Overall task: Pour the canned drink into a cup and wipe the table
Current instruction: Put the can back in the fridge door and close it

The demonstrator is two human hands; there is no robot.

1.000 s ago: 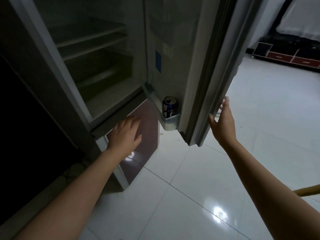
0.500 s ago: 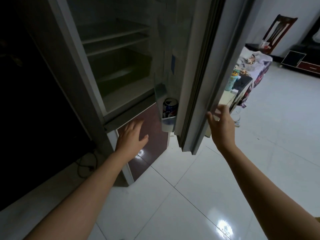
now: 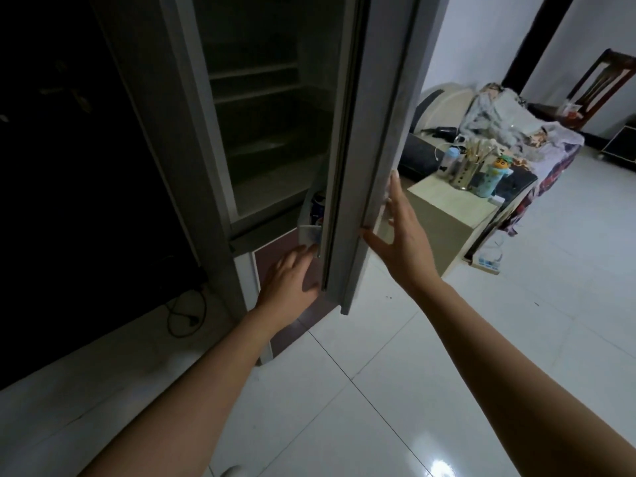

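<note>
The task is judged to be at its very start: nothing has been poured and nothing wiped, and the can (image 3: pixel 318 210) has not yet been taken up. The can is seen standing upright in the lowest door shelf (image 3: pixel 309 234) of the open fridge door (image 3: pixel 370 139), at the door's bottom inner corner, half hidden by the door's edge. The left hand (image 3: pixel 289 282) is held open with its fingers spread and loosely extended, just below the door shelf and near the door's lower edge; nothing is gripped by it, and whether its fingertips touch the shelf cannot be told. The right hand (image 3: pixel 406 235) is laid flat and open against the outer edge of the door, fingers straight, thumb spread; the door is steadied rather than clasped. Still to be done, by this reckoning: the can lifted out, opened, emptied into a cup, and the table wiped. No cup for the drink and no cloth can be picked out with certainty. On the can a blue, red and white label is visible, but no writing or brand can be read in the dim light.
</note>
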